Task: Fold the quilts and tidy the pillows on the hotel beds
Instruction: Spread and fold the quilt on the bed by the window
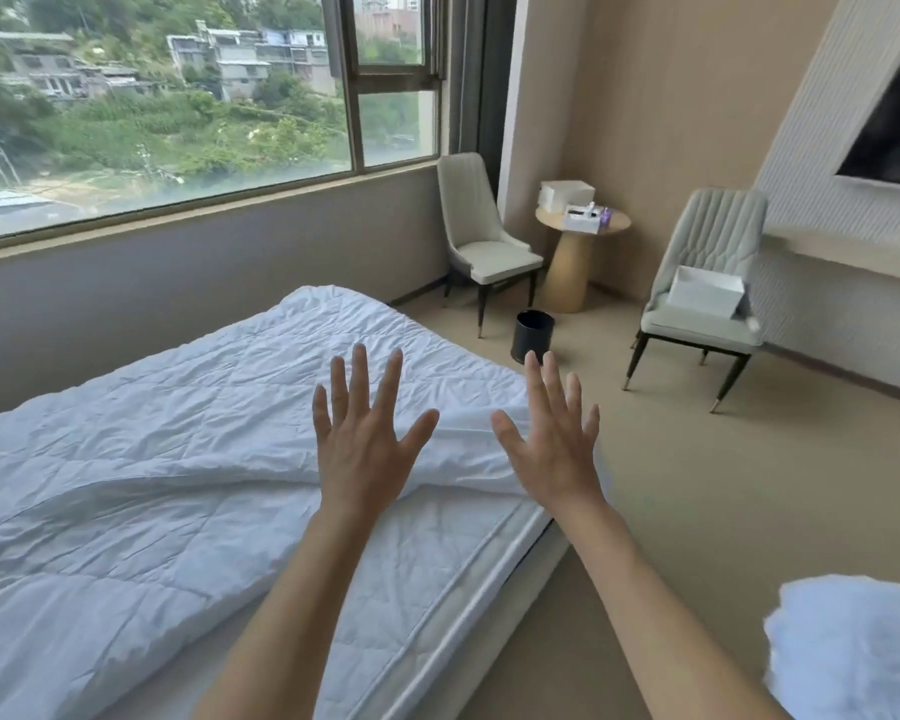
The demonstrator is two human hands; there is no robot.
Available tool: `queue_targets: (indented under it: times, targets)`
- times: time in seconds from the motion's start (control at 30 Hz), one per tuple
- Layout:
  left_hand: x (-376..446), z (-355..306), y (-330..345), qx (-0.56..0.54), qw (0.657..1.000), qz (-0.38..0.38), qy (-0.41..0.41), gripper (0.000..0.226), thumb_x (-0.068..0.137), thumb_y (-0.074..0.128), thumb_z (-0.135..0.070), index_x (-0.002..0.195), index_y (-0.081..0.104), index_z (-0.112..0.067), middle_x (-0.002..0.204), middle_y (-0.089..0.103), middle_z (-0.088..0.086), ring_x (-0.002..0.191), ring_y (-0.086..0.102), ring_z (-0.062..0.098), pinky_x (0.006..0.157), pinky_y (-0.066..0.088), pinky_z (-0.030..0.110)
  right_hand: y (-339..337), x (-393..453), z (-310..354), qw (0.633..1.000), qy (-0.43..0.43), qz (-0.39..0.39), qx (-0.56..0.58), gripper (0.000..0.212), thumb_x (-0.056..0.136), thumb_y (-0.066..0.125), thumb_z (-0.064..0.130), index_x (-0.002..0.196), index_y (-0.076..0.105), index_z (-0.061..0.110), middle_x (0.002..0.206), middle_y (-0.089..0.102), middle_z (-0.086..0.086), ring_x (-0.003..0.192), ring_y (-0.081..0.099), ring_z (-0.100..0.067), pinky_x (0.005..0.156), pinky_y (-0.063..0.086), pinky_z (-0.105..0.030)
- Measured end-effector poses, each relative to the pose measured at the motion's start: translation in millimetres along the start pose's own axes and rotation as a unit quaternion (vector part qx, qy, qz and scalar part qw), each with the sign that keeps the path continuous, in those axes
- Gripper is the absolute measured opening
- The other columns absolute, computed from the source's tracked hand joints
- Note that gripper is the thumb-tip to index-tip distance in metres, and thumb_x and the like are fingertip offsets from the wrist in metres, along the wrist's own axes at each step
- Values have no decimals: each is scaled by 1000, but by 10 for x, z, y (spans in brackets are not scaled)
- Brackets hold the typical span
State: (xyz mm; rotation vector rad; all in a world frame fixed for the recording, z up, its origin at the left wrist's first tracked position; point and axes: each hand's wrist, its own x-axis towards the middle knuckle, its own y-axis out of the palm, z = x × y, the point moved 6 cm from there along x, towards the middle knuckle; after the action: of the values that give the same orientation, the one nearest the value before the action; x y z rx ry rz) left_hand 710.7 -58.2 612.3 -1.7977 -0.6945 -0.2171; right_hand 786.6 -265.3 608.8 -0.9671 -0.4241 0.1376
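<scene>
A white quilt (178, 433) lies spread and wrinkled over the bed (463, 605), one fold running across its near half. My left hand (362, 439) is raised above the quilt near the bed's right edge, fingers straight and spread, holding nothing. My right hand (552, 439) is raised beside it over the bed's corner, fingers also spread and empty. A white fluffy piece of bedding (853, 646) shows at the lower right corner, only partly in view. No pillow is plainly visible.
Beyond the bed stand a black bin (533, 335), a chair (481, 241) by the window, a round side table (575, 252) with boxes, and a second chair (697, 298) holding a white box. Beige carpet (723, 485) lies to the right.
</scene>
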Motion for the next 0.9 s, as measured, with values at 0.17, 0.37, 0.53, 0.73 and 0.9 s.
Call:
queue_targets:
  times: [0.17, 0.37, 0.53, 0.73, 0.9]
  targets:
    - [236, -1179, 668, -41, 997, 34, 52, 81, 91, 24, -76, 160, 11, -37, 171, 0, 3, 157, -7, 25, 125, 1, 50, -649, 72, -1120, 997, 64, -38, -18, 80, 92, 19, 69, 161, -7, 37, 171, -9, 8, 158, -8, -26, 123, -6, -57]
    - [661, -2053, 1410, -64, 992, 54, 95, 80, 91, 24, -77, 160, 8, -40, 171, 2, 3, 157, -5, 26, 125, 3, 51, -922, 397, -2050, 991, 121, -58, -18, 75, 102, 35, 56, 162, -4, 34, 172, -7, 7, 158, -9, -26, 123, -6, -56]
    - [1152, -2563, 2174, -88, 990, 65, 90, 79, 91, 26, -76, 160, 6, -42, 171, 3, 2, 157, -3, 26, 125, 4, 51, -883, 961, -2782, 989, 140, -42, -19, 84, 89, 18, 70, 162, -4, 35, 172, -7, 7, 158, -8, -27, 124, -4, -57]
    - [1835, -3017, 2973, -95, 989, 88, 70, 79, 92, 29, -76, 159, 3, -43, 171, 0, 1, 157, -6, 23, 126, 1, 50, -941, 1820, -3529, 987, 157, -24, -18, 75, 102, 38, 54, 163, -1, 32, 172, -6, 6, 158, -6, -28, 123, -4, -57]
    - [2265, -3267, 3395, -86, 992, 87, 37, 79, 90, 26, -77, 158, 2, -45, 171, 0, 1, 157, -6, 23, 125, 0, 48, -956, 2461, -3994, 990, 144, -5, -5, 74, 103, 37, 53, 162, -1, 32, 172, -5, 6, 158, -6, -27, 124, -3, -58]
